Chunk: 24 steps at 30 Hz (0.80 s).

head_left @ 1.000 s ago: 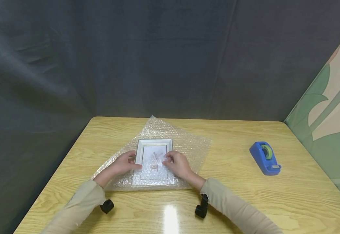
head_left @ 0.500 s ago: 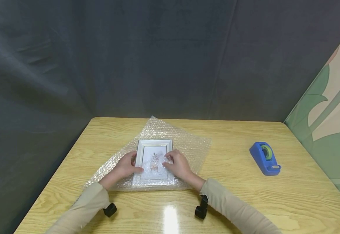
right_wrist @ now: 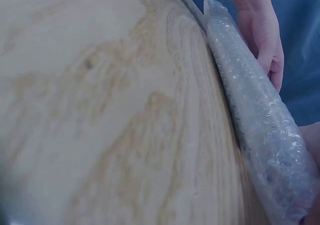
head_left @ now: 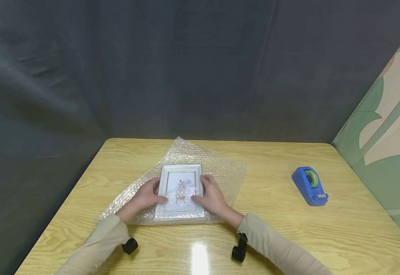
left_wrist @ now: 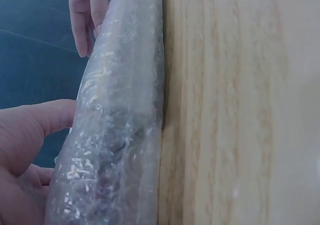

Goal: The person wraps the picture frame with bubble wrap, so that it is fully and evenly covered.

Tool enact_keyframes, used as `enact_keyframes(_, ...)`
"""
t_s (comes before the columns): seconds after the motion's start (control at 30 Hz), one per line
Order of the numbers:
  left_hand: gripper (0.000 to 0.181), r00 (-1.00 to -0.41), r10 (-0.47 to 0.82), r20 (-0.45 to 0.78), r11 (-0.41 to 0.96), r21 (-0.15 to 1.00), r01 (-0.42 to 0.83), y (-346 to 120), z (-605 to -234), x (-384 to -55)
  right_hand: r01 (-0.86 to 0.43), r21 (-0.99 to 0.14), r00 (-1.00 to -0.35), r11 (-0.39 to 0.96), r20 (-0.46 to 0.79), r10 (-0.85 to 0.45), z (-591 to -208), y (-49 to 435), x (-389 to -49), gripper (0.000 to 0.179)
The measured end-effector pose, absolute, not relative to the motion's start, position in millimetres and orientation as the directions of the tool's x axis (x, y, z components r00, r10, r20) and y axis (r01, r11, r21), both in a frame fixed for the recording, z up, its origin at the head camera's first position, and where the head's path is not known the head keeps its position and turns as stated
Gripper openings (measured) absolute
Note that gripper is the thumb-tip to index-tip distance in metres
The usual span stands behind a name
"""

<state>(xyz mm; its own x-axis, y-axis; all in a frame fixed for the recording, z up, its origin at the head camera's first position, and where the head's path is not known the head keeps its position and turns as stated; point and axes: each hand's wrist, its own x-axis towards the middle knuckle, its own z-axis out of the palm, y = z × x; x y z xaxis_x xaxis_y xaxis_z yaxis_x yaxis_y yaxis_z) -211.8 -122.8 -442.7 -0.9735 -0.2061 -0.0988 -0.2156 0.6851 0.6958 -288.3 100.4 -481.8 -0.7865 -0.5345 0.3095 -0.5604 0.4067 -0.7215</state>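
A white picture frame [head_left: 181, 168] with a small plant print lies face up on clear bubble wrap [head_left: 225, 168] in the head view. A folded flap of the wrap covers its lower part. My left hand [head_left: 147, 194] grips the left side, thumb on the front, fingers partly hidden at the edge. On the opposite side my right hand [head_left: 213, 195] holds the frame in the same way, thumb over the wrapped front. The left wrist view shows the folded near edge of the bubble wrap [left_wrist: 120, 95] running along the tabletop.
A blue tape dispenser [head_left: 310, 186] with a greenish roll stands at the right on the wood-grain table [head_left: 272, 225]. A dark curtain [head_left: 200, 68] hangs behind the table. Along the right side is a wall with a floral pattern [head_left: 389, 152].
My right hand has shifted from pinching over the picture to gripping the frame's right side. My left hand has moved slightly inward. The frame has turned a little.
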Motion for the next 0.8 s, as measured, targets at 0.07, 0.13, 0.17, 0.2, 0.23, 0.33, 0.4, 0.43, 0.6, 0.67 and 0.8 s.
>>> enact_keyframes(0.07, 0.079, -0.974, -0.205, -0.097, 0.685, 0.696, -0.213, -120.4, -441.7, -211.0, -0.566, -0.717, -0.784, 0.406, 0.317, -0.534, -482.0, 102.0, -287.2, 0.078)
enact_keyframes(0.13, 0.08, -0.975, -0.202, -0.097, 0.686, 0.697, -0.212, -117.7, -441.2, -210.2, -0.575, -0.706, -0.782, 0.413, 0.325, -0.532, -481.8, 104.4, -285.8, 0.078)
enact_keyframes(0.17, 0.081, -0.975, -0.199, -0.096, 0.686, 0.697, -0.209, -116.3, -441.1, -209.9, -0.578, -0.701, -0.781, 0.417, 0.329, -0.531, -481.6, 105.9, -285.0, 0.078)
enact_keyframes(0.2, 0.081, -0.976, -0.197, -0.096, 0.686, 0.697, -0.207, -114.7, -440.8, -209.5, -0.58, -0.698, -0.782, 0.421, 0.331, -0.528, -481.4, 107.4, -284.2, 0.078)
enact_keyframes(0.23, 0.082, -0.976, -0.194, -0.095, 0.686, 0.698, -0.204, -113.3, -440.8, -209.3, -0.581, -0.693, -0.783, 0.427, 0.332, -0.527, -481.0, 109.0, -283.4, 0.078)
enact_keyframes(0.33, 0.082, -0.978, -0.186, -0.09, 0.687, 0.7, -0.195, -109.8, -439.7, -208.4, -0.586, -0.682, -0.78, 0.438, 0.327, -0.534, -478.8, 113.3, -281.8, 0.079)
enact_keyframes(0.4, 0.081, -0.979, -0.182, -0.09, 0.688, 0.699, -0.192, -108.9, -438.9, -208.1, -0.585, -0.682, -0.777, 0.439, 0.316, -0.545, -476.4, 115.4, -282.3, 0.08)
enact_keyframes(0.43, 0.08, -0.979, -0.183, -0.09, 0.689, 0.699, -0.193, -108.9, -438.8, -208.0, -0.584, -0.684, -0.775, 0.436, 0.31, -0.551, -474.6, 116.2, -283.7, 0.081)
enact_keyframes(0.6, 0.08, -0.978, -0.184, -0.096, 0.676, 0.71, -0.197, -110.2, -439.9, -209.3, -0.596, -0.676, -0.758, 0.432, 0.296, -0.581, -461.5, 118.1, -304.4, 0.081)
enact_keyframes(0.67, 0.08, -0.977, -0.188, -0.101, 0.665, 0.719, -0.203, -110.4, -441.2, -210.0, -0.597, -0.674, -0.755, 0.435, 0.289, -0.589, -454.7, 118.4, -318.7, 0.079)
enact_keyframes(0.8, 0.081, -0.975, -0.193, -0.108, 0.656, 0.725, -0.21, -109.6, -444.0, -211.7, -0.597, -0.666, -0.752, 0.448, 0.268, -0.603, -441.9, 118.5, -352.3, 0.075)
